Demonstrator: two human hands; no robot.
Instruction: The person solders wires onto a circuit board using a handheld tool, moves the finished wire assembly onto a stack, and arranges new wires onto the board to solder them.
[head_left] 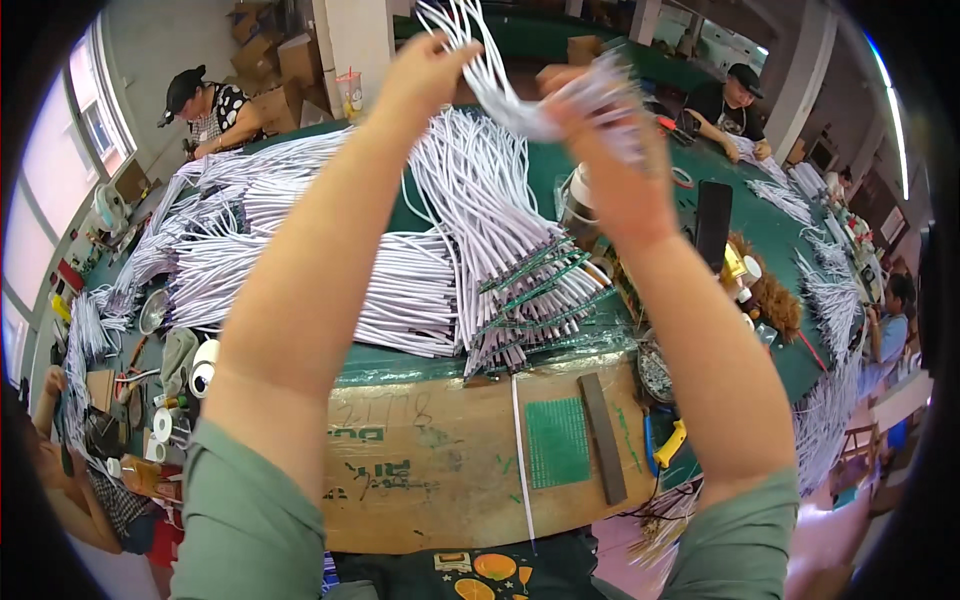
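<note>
Both arms are raised over the far side of the bench. My left hand (432, 72) is closed on a loose bundle of white cables (492, 85) near its upper end. Around the other end of that bundle my right hand (615, 165) is wrapped; motion smears its fingers and the cable ends there. Below the hands lies a large heap of white cables (480, 190) with dark and green ends, across another pile of white cables (400, 295). A single white cable (524, 460) runs down over a brown cardboard sheet (430, 500).
On the cardboard are a green printed board (558, 443) and a dark bar (602, 440). Right of them are yellow-handled pliers (670, 443) and a dish of small parts (655, 375). A black phone (712, 225) stands farther back. Other people work around the green table (700, 165).
</note>
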